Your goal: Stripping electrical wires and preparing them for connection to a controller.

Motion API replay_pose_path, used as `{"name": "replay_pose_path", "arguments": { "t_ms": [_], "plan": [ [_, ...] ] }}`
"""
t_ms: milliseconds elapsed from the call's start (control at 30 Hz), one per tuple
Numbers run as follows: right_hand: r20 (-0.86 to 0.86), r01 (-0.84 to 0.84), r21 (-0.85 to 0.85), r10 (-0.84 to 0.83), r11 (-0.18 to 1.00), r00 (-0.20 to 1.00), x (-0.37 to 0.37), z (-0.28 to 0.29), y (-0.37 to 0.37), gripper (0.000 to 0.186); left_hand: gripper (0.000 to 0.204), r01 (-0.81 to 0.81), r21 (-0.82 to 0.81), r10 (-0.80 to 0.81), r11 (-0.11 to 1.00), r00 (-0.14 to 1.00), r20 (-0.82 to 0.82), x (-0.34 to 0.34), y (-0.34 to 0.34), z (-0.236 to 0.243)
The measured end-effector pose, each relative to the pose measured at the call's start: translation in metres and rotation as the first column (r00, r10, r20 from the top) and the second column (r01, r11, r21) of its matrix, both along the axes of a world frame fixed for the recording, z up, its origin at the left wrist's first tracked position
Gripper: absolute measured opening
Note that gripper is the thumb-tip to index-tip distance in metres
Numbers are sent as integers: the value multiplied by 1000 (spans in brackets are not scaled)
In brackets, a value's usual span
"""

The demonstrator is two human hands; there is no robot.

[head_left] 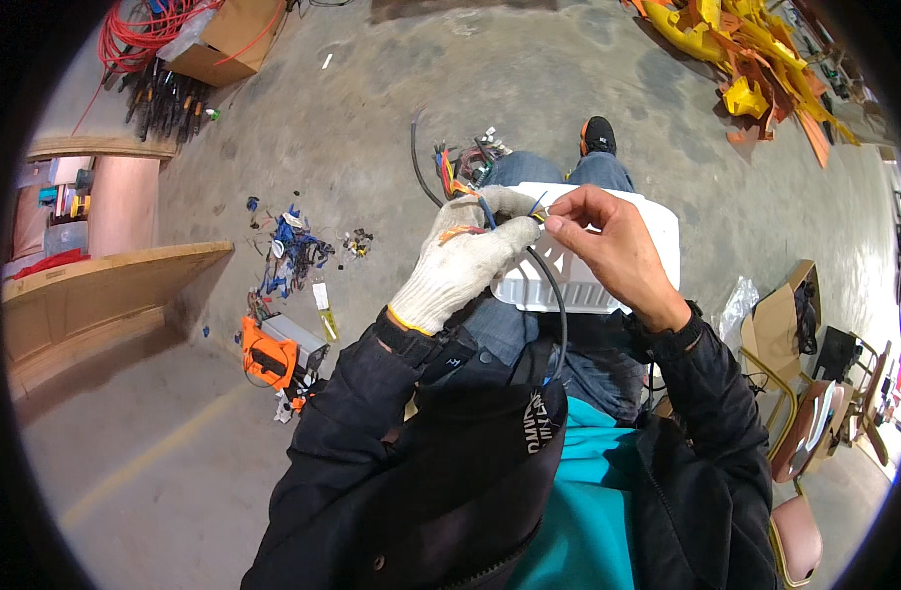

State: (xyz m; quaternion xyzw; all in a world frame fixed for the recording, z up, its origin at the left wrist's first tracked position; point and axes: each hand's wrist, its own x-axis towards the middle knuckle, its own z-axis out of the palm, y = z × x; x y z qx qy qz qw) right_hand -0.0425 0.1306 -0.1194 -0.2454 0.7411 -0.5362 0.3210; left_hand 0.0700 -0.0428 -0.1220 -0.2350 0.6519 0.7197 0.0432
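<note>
My left hand, in a white knit glove, grips a black cable whose thin coloured wires fan out at its end. The bare fingers of my right hand pinch one of those thin wires just above the gloved fist. Both hands are held over a white plastic slotted box that rests on my lap. The cable hangs down from my left hand across my jeans.
Wire scraps and blue connectors litter the concrete floor at left, beside an orange tool. More cut cables lie near my shoe. A wooden board stands at left, chairs at right, and yellow-orange scraps at far right.
</note>
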Motion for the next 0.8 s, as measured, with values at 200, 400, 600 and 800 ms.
{"name": "replay_pose_path", "arguments": {
  "t_ms": [200, 400, 600, 800],
  "plan": [
    [72, 15, 108, -23, 994, 997, -5, 2, 14, 20, 21, 52, 248, -54, 967, 999, 4, -8, 11, 6],
    [-345, 186, -109, -213, 976, 914, -69, 28, 73, 21, 13, -174, 206, 163, 963, 984, 66, -1, 13, 20],
    [-160, 747, 175, -730, 641, 664, -139, -79, 281, 16, 9, -137, -44, 143, 990, 973, 182, -16, 13, 23],
    [-179, 548, 645, -591, 533, 786, -64, -334, 344, 27, 6, -84, -161, 123, 983, 960, 252, -27, 22, 39]
  ]
}}
